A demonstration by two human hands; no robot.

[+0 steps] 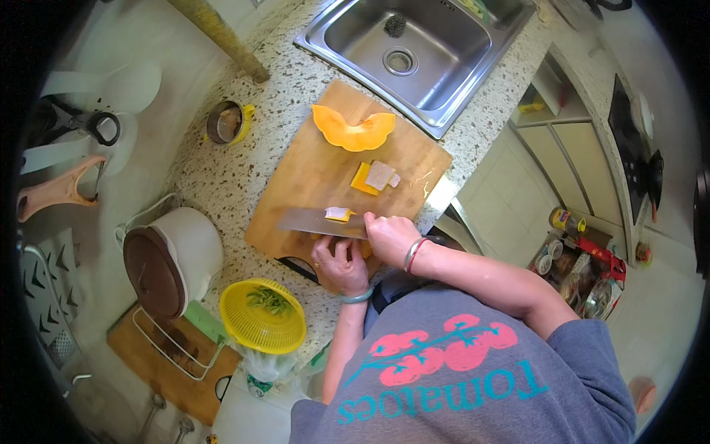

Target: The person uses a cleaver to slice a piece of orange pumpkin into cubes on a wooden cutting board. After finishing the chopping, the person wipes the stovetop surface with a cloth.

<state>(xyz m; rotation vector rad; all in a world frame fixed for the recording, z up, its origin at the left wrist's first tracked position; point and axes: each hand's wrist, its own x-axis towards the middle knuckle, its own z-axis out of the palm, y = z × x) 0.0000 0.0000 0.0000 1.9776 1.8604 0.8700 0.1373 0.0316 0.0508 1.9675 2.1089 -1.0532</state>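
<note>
My right hand (392,238) is closed round the handle of a wide-bladed kitchen knife (314,222), whose blade points left across the wooden cutting board (296,177). Just on the near side of the blade, my left hand (340,266) rests on the board with its fingers curled. What lies under those fingers is hidden. A small piece of pumpkin (339,214) with pale skin sits against the blade's far side. Farther up the board are cut pumpkin pieces (362,180), orange with pale skin. Beyond them lies a large curved pumpkin wedge (353,135).
A steel sink (444,81) is set in the speckled counter beyond the board. To the left stand a yellow-handled cup (228,123), a white pot with a brown lid (185,248) and a yellow basket (262,325) with green vegetables. A second board (196,396) lies lower left.
</note>
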